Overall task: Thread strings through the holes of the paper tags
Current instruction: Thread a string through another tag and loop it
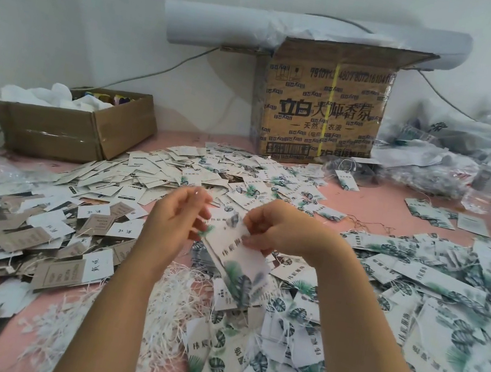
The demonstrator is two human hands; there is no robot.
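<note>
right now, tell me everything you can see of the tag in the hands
The tag is a long white card with dark characters midway and green leaves at its lower end. It is tilted above the heap of tags. The right hand pinches its upper end; the left hand is beside its top edge.

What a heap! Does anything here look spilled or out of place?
Yes: paper tags lie scattered in loose heaps across the pink surface, and white strings sprawl in a tangle at front centre. Plastic bulges from the tall cardboard box.
</note>
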